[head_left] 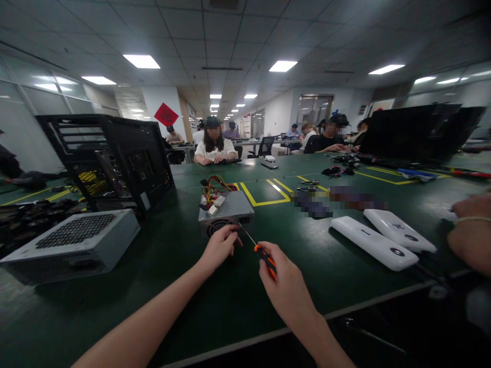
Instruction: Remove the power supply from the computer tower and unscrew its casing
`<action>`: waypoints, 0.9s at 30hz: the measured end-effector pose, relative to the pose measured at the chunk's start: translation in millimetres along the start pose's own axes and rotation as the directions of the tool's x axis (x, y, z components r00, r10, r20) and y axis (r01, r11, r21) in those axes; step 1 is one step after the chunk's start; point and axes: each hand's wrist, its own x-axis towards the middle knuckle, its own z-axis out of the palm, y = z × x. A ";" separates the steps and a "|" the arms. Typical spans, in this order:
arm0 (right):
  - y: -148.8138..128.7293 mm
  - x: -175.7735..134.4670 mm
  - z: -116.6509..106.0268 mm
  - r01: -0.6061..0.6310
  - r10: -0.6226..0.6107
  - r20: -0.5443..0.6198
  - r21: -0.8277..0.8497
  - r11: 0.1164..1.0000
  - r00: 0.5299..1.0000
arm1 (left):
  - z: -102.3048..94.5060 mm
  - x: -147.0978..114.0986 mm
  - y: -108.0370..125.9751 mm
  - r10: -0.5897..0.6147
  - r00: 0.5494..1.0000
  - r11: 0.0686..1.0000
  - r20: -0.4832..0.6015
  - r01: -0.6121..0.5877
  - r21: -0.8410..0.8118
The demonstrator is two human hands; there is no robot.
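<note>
A grey metal power supply unit (pixel 230 207) sits on the table in front of me, its fan grille and socket side facing me. A bundle of coloured cables with white connectors (pixel 215 197) lies on top of it. My right hand (pixel 286 278) is closed round a black and orange screwdriver (pixel 268 261). The screwdriver's thin shaft slants up to the unit's near face, with its tip beside the socket. My left hand (pixel 220 248) rests against the same face, fingers apart and slightly bent, near the tip. Whether the tip sits in a screw is too small to tell.
To the left stand an open black computer case (pixel 111 158) and a second power supply unit (pixel 76 245). Two white power banks (pixel 374 243) lie on the right, near another person's hand (pixel 471 232). Black monitors (pixel 414 133) stand farther right. A co-worker (pixel 215 145) sits opposite.
</note>
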 end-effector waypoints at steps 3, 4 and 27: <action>-1.0 1.2 2.9 -0.005 0.005 0.003 -0.001 1.000 1.000 | -3.0 -2.2 0.2 0.016 1.000 1.000 -0.022 -0.016 0.005; -0.9 1.4 3.7 -0.006 0.006 0.006 -0.001 1.000 1.000 | -3.8 -3.7 -0.1 0.039 0.999 0.998 -0.031 -0.038 0.041; -9.6 6.1 4.8 0.007 -0.006 0.034 -0.036 0.999 0.999 | -14.0 -13.2 8.5 0.580 0.814 0.334 0.033 -0.275 0.902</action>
